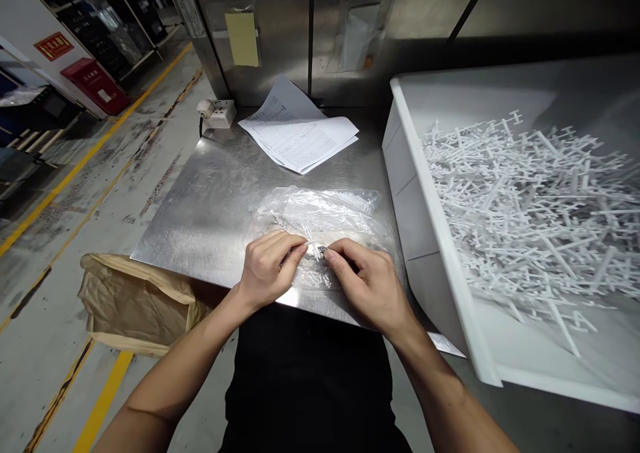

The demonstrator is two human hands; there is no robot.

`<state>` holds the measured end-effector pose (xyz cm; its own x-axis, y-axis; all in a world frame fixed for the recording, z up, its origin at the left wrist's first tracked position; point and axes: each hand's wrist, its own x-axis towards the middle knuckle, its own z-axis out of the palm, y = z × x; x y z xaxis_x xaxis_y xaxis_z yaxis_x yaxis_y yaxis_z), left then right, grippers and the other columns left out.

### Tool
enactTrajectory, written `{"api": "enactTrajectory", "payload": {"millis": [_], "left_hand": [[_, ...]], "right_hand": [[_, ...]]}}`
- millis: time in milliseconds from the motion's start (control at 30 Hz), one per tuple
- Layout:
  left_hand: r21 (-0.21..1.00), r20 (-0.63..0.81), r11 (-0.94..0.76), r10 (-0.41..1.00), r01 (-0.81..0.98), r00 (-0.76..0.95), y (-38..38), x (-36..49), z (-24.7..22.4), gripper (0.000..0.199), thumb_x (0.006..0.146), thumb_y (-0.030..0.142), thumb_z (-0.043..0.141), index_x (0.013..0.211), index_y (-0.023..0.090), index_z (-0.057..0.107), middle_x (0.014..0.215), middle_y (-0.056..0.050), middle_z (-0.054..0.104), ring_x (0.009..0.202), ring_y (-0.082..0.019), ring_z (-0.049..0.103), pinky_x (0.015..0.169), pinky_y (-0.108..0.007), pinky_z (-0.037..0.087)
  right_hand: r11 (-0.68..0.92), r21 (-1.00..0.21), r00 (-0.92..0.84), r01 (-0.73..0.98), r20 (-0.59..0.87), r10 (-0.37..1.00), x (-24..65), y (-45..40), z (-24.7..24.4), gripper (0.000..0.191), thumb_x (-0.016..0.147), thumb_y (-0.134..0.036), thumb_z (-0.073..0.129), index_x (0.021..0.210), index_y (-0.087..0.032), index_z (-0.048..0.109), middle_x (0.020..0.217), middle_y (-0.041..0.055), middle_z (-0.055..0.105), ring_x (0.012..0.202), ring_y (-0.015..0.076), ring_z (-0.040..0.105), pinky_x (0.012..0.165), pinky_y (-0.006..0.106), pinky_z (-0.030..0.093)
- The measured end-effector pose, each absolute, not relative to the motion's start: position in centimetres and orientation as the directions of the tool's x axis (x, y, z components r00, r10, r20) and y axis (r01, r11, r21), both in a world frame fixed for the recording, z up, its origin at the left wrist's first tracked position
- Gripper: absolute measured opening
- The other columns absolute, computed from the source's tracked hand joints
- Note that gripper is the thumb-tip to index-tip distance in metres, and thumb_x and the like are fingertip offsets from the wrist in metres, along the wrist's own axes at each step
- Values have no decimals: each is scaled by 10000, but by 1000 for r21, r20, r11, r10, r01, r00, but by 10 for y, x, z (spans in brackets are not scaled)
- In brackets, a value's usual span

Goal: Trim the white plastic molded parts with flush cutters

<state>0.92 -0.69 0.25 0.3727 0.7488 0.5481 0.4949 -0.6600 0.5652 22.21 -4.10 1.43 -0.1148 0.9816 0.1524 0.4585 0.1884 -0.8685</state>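
Note:
Over the metal table, a small white branched plastic sprue (315, 248) is held between my two hands. My left hand (273, 263) is closed, thumb and forefinger pinching its left side. From the other side my right hand (370, 276) is closed in a pinch at its right end, where a small dark bit shows by the fingertips; I cannot make out what that bit is. Under the hands lies a clear plastic bag (320, 206), crumpled, with its contents hard to see through the glare.
To the right stands a large white bin (425, 193) heaped with white plastic sprues (530, 200). Printed sheets (305, 136) lie at the back of the metal table (200, 206), near a white power socket (220, 114). An open brown paper bag (140, 303) is at the lower left.

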Motion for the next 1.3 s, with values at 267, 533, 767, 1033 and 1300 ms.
{"api": "enactTrajectory", "payload": {"millis": [267, 533, 767, 1033, 1300], "left_hand": [[554, 557, -660, 747, 507, 364, -6, 8, 3, 136, 1095, 191, 615, 1008, 182, 719, 863, -26, 763, 773, -150, 680, 746, -308, 508], [511, 567, -680, 726, 525, 389, -7, 8, 5, 154, 1098, 175, 576, 1009, 187, 701, 847, -33, 754, 762, -159, 667, 732, -311, 506], [502, 577, -695, 712, 514, 399, -6, 8, 4, 154, 1094, 171, 579, 1011, 185, 709, 839, -35, 754, 752, -158, 673, 712, -311, 506], [462, 555, -684, 719, 564, 418, -7, 8, 0, 168, 1082, 198, 602, 961, 186, 719, 766, -10, 713, 689, -143, 633, 677, -309, 468], [461, 537, -688, 719, 561, 442, -7, 10, 0, 182, 1085, 189, 587, 958, 172, 716, 768, -7, 697, 686, -140, 613, 674, -303, 455]], "right_hand": [[249, -881, -140, 402, 210, 968, 221, -44, 18, 230, 1090, -360, 601, 924, -228, 690, 756, -22, 663, 648, 145, 583, 609, 296, 418], [286, -867, -204, 409, 219, 954, 220, -46, 18, 212, 1102, -354, 592, 950, -239, 687, 752, -15, 657, 651, 160, 581, 656, 316, 435], [291, -873, -208, 392, 225, 952, 221, -46, 18, 217, 1104, -335, 587, 943, -231, 689, 736, -25, 640, 634, 147, 571, 653, 309, 435], [177, -909, -173, 378, 119, 978, 222, -44, 16, 306, 1101, -382, 589, 860, -220, 685, 724, -21, 641, 641, 147, 559, 616, 301, 409], [140, -931, -140, 338, 97, 985, 223, -42, 15, 311, 1096, -383, 597, 846, -217, 681, 732, -29, 631, 662, 138, 558, 599, 282, 401]]}}
